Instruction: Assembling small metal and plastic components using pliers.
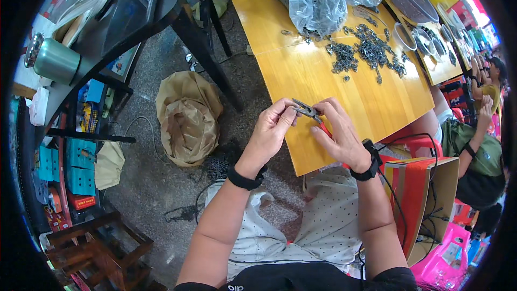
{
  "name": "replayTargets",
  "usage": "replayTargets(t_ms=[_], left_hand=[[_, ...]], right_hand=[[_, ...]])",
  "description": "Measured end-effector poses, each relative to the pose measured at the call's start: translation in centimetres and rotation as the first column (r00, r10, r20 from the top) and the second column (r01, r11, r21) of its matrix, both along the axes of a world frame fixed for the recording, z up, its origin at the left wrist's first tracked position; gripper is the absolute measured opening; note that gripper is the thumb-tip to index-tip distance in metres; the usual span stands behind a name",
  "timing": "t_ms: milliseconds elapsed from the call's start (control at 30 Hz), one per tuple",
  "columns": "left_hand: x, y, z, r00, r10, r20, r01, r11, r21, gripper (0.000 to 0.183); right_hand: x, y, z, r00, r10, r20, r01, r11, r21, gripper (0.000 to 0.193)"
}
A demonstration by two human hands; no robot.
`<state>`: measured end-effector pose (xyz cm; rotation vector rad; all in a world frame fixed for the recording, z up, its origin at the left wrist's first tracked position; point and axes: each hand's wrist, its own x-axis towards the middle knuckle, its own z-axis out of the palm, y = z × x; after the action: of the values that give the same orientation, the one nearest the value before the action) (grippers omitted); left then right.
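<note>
Pliers (306, 109): one. Wristbands (246, 178) (370, 161): two. Teal canister (58, 62): one.

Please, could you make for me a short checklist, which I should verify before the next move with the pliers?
1. Pliers held in the right hand: ok, the fingers are around the red handles.
2. Left hand close to the pliers' tips: ok, its fingertips are right by them.
3. Small piece gripped between the tips: cannot tell, too small and partly covered.
4. Small dark metal pieces all gathered together: not ok, a few lie apart on the table.
5. Clear plastic bag away from both hands: ok, it sits toward the far edge.
</note>
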<state>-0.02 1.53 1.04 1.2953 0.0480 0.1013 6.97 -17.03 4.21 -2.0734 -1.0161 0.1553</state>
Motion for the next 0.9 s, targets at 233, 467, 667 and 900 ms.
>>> replayTargets(t_ms=[233,467,667,900], left_hand=[[0.00,0.09,0.30,0.999,0.002,-0.054,-0.001,1.000,0.021,0.019],[0.07,0.16,0.02,0.999,-0.011,-0.033,0.013,0.998,0.058,0.020],[0.11,0.24,-0.09,0.999,-0.032,-0.016,0.033,0.998,0.057,0.021],[0.01,0.64,0.13,0.996,-0.088,-0.021,0.089,0.995,0.052,0.022]], right_hand=[[-0.22,0.18,0.64,0.995,-0.061,0.076,0.064,0.997,-0.037,0.026],[-0.13,0.11,0.59,0.994,-0.058,0.088,0.059,0.998,-0.013,0.025],[-0.03,-0.02,0.72,0.999,-0.038,0.012,0.038,0.999,-0.001,0.022],[-0.05,-0.03,0.69,0.999,-0.038,0.011,0.038,0.999,0.019,0.018]])
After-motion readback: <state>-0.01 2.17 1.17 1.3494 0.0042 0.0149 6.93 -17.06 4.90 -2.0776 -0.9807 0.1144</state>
